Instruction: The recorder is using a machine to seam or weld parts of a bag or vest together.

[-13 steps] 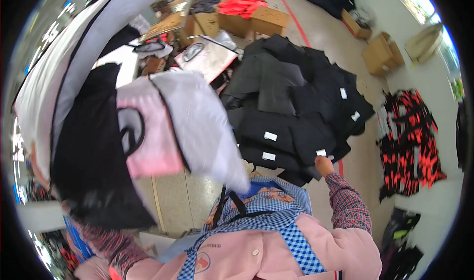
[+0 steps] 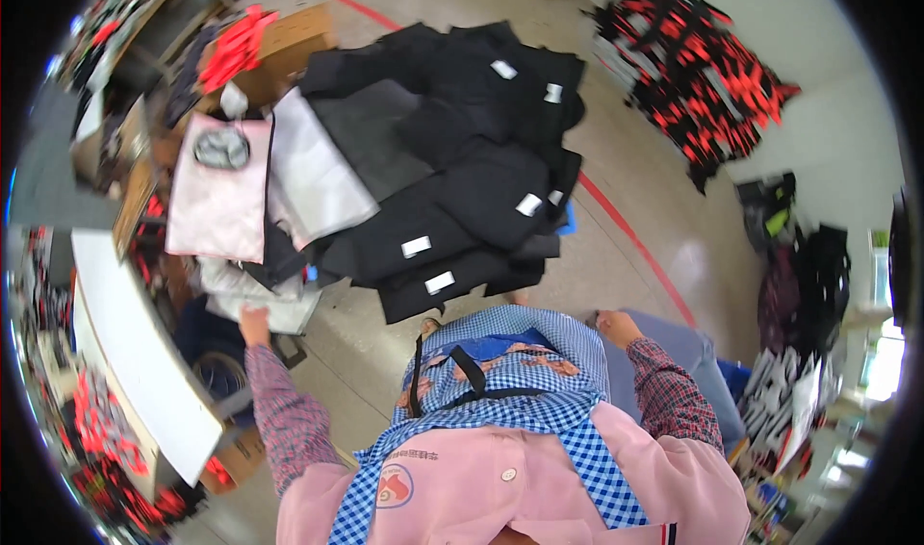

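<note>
My left hand [image 2: 254, 326] is by the edge of a stack of pale fabric [image 2: 289, 306] at the left; its fingers are too blurred to read. Beyond it lies a pink piece [image 2: 217, 213] with a dark border and a grey oval. A whitish grey panel [image 2: 322, 179] rests against a wide pile of black fabric pieces [image 2: 472, 184] with small white labels. My right hand [image 2: 618, 328] has its fingers curled in and appears to hold nothing. It hovers in front of a grey-blue padded surface [image 2: 664, 343]; whether it touches this cannot be told.
A long white tabletop [image 2: 144, 353] stands at the left. Behind the pile is a cardboard box [image 2: 289, 45] with bright orange-red fabric [image 2: 239, 47]. Orange-and-black pieces [image 2: 688, 64] lie heaped by the right wall. A red line [image 2: 640, 247] crosses the floor.
The view has swung right. The large white, black and pink fabric on my left side is no longer raised; pink and whitish pieces now lie left of the black pile. My right hand has left the pile.
</note>
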A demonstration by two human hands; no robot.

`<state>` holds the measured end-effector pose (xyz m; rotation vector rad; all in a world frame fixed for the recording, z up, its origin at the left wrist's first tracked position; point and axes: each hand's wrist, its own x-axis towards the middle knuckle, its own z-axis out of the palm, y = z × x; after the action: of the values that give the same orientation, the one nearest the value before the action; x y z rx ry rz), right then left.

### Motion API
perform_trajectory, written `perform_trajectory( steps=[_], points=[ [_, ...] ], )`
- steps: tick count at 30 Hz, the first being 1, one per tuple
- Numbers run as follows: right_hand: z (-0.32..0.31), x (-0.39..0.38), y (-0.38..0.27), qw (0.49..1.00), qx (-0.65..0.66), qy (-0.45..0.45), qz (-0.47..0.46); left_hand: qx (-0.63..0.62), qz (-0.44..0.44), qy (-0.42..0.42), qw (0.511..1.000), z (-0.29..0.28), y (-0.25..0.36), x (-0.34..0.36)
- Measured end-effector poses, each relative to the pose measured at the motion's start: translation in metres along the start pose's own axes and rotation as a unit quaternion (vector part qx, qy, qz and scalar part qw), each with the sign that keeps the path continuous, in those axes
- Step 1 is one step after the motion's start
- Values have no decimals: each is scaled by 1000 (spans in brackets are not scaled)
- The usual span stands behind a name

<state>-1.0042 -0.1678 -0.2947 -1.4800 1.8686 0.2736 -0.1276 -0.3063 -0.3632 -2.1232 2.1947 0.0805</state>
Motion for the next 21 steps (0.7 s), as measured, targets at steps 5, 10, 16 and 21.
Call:
perform_trajectory(
  steps=[5, 10, 16, 21],
  points=[
    [9, -11, 86, 996, 60, -8, 68, -269, -51, -257, 927, 68, 252, 37],
    [-16, 5, 235, 993, 74, -20, 86, -305, -11, -250, 919, 45, 461, 95],
    [-186, 66, 413, 985, 87, 65, 135, -334, -54, -177, 924, 56, 616, 181],
    [-324, 193, 473, 979, 8, 105, 176, -495, -248, -198, 809, 44, 693, 235]
  ],
)
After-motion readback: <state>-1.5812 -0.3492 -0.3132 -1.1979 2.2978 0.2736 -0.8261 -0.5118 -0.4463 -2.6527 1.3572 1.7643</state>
